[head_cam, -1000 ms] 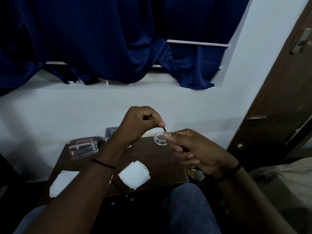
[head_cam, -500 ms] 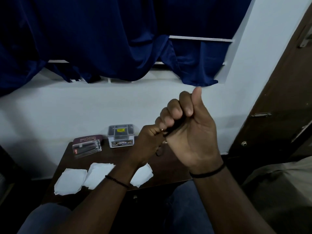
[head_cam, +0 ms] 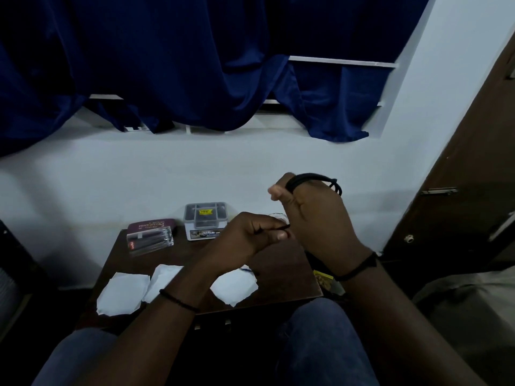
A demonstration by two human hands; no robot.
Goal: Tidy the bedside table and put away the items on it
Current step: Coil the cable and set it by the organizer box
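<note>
The dark wooden worktop (head_cam: 281, 274) is far from tidy, by my reading: most of what belongs on it is not yet put away. Three white paper pieces (head_cam: 122, 295) lie in a row along its near edge, one partly hidden by the left forearm. At the back left a maroon case under a clear plastic box (head_cam: 150, 238) lies flat, and beside it a small grey lidded box (head_cam: 205, 224) with a yellow sticker stands against the wall. What is in hand now is a thin black cord (head_cam: 315, 180), limp and doubled into loops. It is held above the worktop, wound over the fingers of the raised right hand (head_cam: 315, 218), which is curled around it. The left hand (head_cam: 250, 235), just beside and lower, pinches the cord's free end between thumb and fingertips, apparently to coil it.
</note>
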